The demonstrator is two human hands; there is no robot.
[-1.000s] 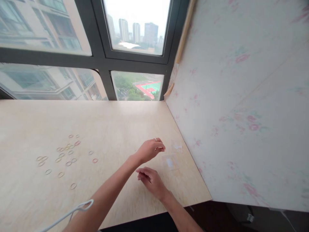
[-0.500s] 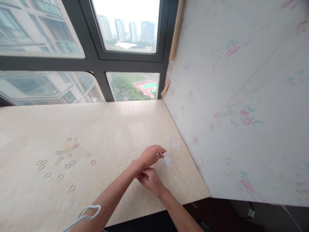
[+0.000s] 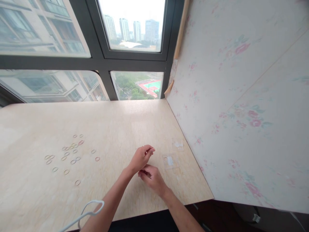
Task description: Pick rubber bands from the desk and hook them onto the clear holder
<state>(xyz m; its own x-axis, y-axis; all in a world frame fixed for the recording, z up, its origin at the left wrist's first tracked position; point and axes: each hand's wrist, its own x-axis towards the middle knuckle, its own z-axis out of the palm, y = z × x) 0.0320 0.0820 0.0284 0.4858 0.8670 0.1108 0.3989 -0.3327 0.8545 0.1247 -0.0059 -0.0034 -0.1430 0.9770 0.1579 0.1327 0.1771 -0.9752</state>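
My left hand (image 3: 142, 158) is over the table with its fingers curled together, pointing right. What it may hold is hidden. Just below, my right hand (image 3: 154, 178) has thumb and fingers pinched close under the left hand's heel; anything between the fingertips is too small to make out. The nearest things are two clear plastic packets with white patches, one packet (image 3: 169, 160) right of my hands and another packet (image 3: 178, 145) farther back by the wall. Several thin coloured rings (image 3: 77, 182) lie scattered on the left, a reddish ring (image 3: 97, 159) closest to my hands.
The pale marbled table (image 3: 116, 125) runs back to a dark-framed window (image 3: 135, 65). A flowered wall panel (image 3: 227, 96) bounds it on the right. A white cord (image 3: 93, 207) loops across my left forearm. The table's front edge lies close to my body.
My left hand has drawn back leftward from the nearer packet, which now shows fully, and its fingers have curled more. My right hand stays pinched below it. The view has shifted slightly left.
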